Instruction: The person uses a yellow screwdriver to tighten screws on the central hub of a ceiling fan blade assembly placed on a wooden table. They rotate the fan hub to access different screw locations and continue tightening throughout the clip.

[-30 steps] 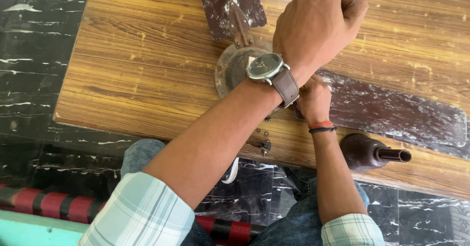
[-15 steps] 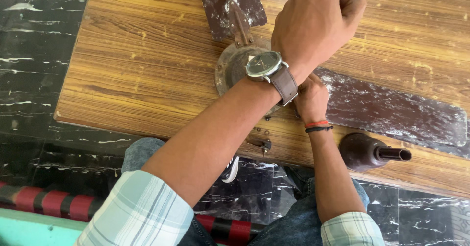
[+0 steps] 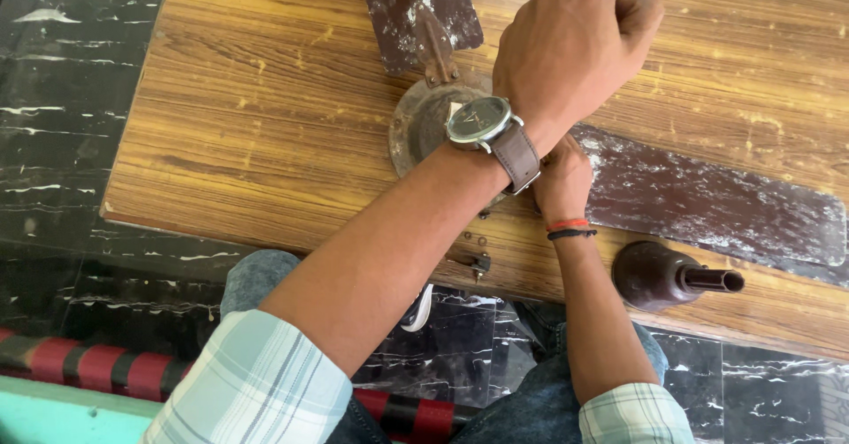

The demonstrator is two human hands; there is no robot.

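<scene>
A dusty brown ceiling fan lies on the wooden table (image 3: 265,126). Its round motor hub (image 3: 423,126) is at the centre, with one blade (image 3: 420,6) pointing away and another blade (image 3: 716,201) running to the right. My left hand (image 3: 575,46), with a watch on its wrist, is a closed fist above the hub's right side; whatever is inside the fist is hidden. My right hand (image 3: 562,179), with red and black bands at the wrist, is curled against the hub where the right blade joins. Its fingers are hidden under my left wrist.
A brown bell-shaped fan cover with a short tube (image 3: 663,276) lies on its side near the table's front edge. A few small screws (image 3: 473,239) and a small metal bracket (image 3: 480,264) sit at that edge. Black marble floor (image 3: 71,143) lies to the left, my knees below.
</scene>
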